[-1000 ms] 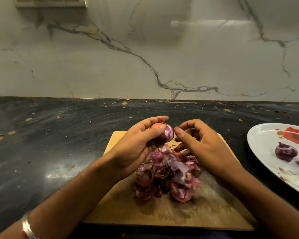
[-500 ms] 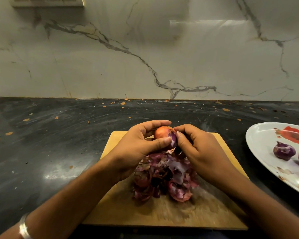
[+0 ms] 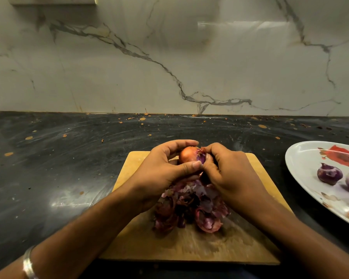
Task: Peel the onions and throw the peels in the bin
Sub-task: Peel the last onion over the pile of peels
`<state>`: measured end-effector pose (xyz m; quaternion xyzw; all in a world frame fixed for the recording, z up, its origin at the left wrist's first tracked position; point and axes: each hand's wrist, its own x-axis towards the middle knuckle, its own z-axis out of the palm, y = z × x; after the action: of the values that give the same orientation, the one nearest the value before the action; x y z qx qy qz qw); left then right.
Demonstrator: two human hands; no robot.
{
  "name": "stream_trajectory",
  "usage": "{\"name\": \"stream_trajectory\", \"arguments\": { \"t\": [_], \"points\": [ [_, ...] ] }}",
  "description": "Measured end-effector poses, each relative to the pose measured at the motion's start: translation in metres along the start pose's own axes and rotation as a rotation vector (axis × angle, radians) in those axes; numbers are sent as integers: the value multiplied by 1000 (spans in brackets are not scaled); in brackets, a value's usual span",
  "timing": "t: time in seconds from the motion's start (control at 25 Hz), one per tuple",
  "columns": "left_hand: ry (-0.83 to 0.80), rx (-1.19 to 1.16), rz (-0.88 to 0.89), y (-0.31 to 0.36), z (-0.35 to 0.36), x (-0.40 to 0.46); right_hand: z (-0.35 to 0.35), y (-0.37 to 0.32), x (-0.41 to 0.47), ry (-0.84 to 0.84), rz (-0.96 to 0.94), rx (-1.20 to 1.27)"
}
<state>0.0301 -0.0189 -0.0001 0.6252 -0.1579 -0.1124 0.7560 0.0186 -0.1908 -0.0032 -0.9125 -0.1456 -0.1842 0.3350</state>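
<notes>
Onion (image 3: 187,155): cradled by curled left hand (image 3: 165,170); right hand (image 3: 226,174) pinches its skin, likely so scraps fall onto peel heap (image 3: 191,208) beneath both hands.

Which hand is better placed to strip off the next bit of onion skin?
Right hand: its fingertips already pinch the loose purple skin at the onion tip. The left hand wraps the onion, steadying it above the peel pile.

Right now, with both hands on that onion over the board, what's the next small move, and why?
Probably pull the right hand down and away to strip the skin it pinches. The left hand grips the onion, orange skin still covers its top, and the peel pile lies directly below on the cutting board.
</notes>
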Motion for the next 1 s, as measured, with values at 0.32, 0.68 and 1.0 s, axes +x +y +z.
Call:
{"name": "stream_trajectory", "arguments": {
  "t": [0.32,0.68,1.0],
  "points": [
    [21,-85,-29,-4,1,3,1,0,1,101,53,114],
    [27,-140,-21,-7,1,4,4,4,3,122,153,323],
    [58,-221,-22,-3,-2,6,7,10,10,-8,293,691]
  ]
}}
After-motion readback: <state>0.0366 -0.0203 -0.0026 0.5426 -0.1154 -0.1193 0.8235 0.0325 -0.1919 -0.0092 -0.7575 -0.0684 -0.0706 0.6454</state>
